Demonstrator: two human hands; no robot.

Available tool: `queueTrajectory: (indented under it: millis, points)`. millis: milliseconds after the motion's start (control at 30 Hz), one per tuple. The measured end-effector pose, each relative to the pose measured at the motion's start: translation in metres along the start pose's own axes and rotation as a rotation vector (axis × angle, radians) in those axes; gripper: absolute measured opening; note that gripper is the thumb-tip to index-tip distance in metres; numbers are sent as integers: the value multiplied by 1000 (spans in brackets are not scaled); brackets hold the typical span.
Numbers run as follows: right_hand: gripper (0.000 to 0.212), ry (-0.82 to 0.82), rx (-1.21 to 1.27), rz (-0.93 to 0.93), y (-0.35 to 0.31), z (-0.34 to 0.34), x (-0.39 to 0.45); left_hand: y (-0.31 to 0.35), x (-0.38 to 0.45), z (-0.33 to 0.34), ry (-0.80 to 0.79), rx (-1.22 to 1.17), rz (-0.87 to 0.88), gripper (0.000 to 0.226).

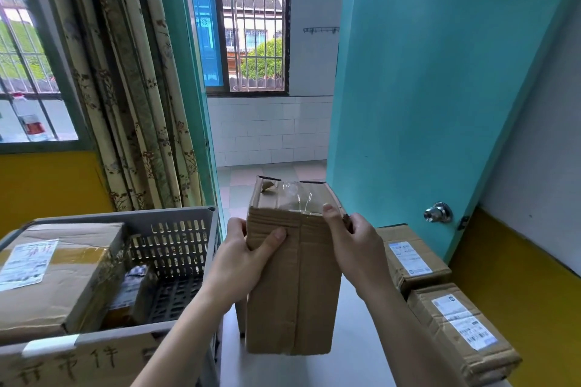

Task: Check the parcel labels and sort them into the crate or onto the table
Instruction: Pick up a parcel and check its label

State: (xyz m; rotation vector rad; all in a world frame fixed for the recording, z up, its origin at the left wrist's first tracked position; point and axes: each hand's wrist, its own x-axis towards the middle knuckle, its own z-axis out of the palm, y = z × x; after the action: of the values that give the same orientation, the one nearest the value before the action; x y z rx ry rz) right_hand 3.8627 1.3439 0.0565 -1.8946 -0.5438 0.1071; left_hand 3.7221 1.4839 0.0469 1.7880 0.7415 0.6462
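Both hands grip the tall cardboard parcel [292, 276] upright, left hand [242, 264] fingers and right hand [355, 248] fingers clamped round its top corners.

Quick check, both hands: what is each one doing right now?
Left hand: closed on the left side of the upright cardboard parcel.
Right hand: closed on the same parcel's upper right edge.

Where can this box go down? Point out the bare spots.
Bare white table lies under the held box, between the crate and the two labelled boxes. The crate's right half shows open floor; its left is crowded by a big box.
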Motion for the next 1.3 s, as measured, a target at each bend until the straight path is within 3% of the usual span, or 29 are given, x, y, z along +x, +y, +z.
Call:
queueTrajectory:
  millis: [100, 167, 267, 333, 467, 533, 633, 700, 800, 1033, 1200, 1300]
  points:
    - [56, -49, 84, 19, 2, -1, -2, 1, 0, 0, -37, 17, 21, 69]
    - [53, -149, 165, 4, 3, -1, -4, 1, 1, -2, -72, -143, 10, 77]
    - [62, -180, 230, -49, 11, -4, -5, 1, 6, -2, -23, -401, -10, 49]
    - [67, -179, 242, -80, 13, -7, -3, -2, 10, -2, 31, -344, 58, 23]
    - [71, -144, 282, -141, 19, -14, -1, -3, 18, -5, 3, -274, 152, 21]
    - [79, -151, 311, -167, 21, -18, 1, 2, 21, -9, -15, -191, 120, 41]
    - [101, -176, 348, -179, 21, -24, 2, 4, 28, -13, -98, 11, -10, 104]
    - [115, -187, 318, -182, 21, -27, 2, 6, 30, -15, -152, 54, -55, 122]
    - [119, -180, 272, -185, 21, -29, 3, 4, 29, -12, -211, 17, -63, 133]
    - [102, -124, 344, -158, 26, -31, 8, -9, 30, -7, -87, -132, 13, 68]
    - [30, 94, 135, -207, 22, -34, 10, -16, 32, -7, -47, -273, 3, 48]
    - [26, 97, 34, -201, 24, -36, 11, -22, 33, -8, -150, -404, -47, 46]
